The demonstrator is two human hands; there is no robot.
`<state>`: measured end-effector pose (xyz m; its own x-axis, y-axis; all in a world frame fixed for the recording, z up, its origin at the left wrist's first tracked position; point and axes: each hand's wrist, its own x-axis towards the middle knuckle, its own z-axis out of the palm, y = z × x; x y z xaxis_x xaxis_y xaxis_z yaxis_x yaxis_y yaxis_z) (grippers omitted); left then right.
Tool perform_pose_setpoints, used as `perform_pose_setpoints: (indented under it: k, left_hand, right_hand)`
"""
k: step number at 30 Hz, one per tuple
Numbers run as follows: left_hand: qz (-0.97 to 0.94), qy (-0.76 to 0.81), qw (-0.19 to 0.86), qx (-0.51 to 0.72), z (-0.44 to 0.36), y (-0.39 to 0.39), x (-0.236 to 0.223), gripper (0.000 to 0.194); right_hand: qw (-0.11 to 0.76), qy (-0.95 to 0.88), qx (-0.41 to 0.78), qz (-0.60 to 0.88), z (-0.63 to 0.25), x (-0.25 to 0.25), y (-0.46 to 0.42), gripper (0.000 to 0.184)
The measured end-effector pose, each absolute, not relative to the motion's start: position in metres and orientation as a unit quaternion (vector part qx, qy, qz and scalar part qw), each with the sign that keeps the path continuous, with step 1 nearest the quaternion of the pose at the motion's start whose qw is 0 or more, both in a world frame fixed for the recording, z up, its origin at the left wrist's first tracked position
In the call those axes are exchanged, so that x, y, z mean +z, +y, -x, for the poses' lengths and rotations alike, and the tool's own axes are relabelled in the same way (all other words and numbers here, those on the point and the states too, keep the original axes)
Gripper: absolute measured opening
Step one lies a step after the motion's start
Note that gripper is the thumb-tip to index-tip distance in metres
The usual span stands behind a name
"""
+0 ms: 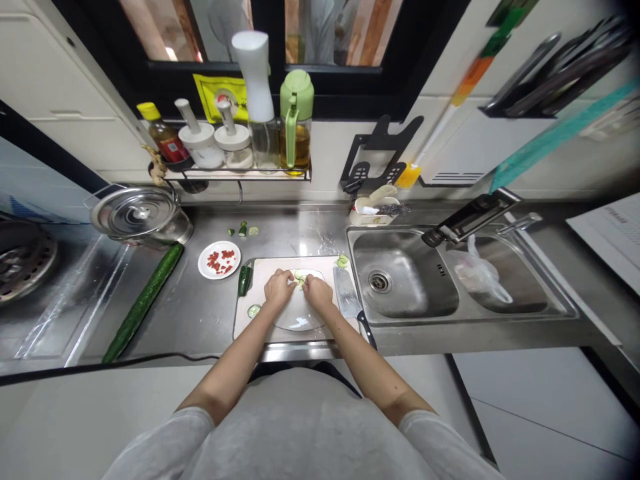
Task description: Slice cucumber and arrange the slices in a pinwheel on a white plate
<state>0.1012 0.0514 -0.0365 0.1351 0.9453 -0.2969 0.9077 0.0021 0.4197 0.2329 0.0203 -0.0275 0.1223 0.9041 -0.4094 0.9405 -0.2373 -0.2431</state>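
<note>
Two bare hands work over a pale plate (pixel 287 316), which rests on a white cutting board (pixel 263 275). The left hand (pixel 280 288) and right hand (pixel 319 291) curl inward, fingertips at thin cucumber slices (pixel 300 275) between them, at the plate's far side; I cannot tell how firmly either grips. Right of the right hand lies one knife (pixel 346 293), black handle toward the person; beyond its tip sits a small fan of slices (pixel 342 261). Left of the left hand are one loose slice (pixel 254 311), one cucumber stub (pixel 244 281) and, well apart, one whole cucumber (pixel 145 303). Ahead and left is one white dish (pixel 201 261) of red pieces; one lidded pot (pixel 143 213) stands beyond. Far ahead of the left hand, a shelf (pixel 235 175) bears five containers: two white-lidded jars, one white-topped sprayer, one green-topped oil bottle, one yellow-capped bottle (pixel 163 133). Its red label and the yellow packet's (pixel 206 99) print are too small to read.
</note>
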Motion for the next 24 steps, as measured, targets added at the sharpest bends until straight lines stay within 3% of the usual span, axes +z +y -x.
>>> perform_pose_setpoints:
  k: [24]
  left_hand:
    - [-0.738,0.633,0.231,0.041,-0.095,0.046,-0.037,0.024]
  right_hand:
    - [0.012,0.615,-0.233,-0.754,-0.225,-0.027,0.034,0.023]
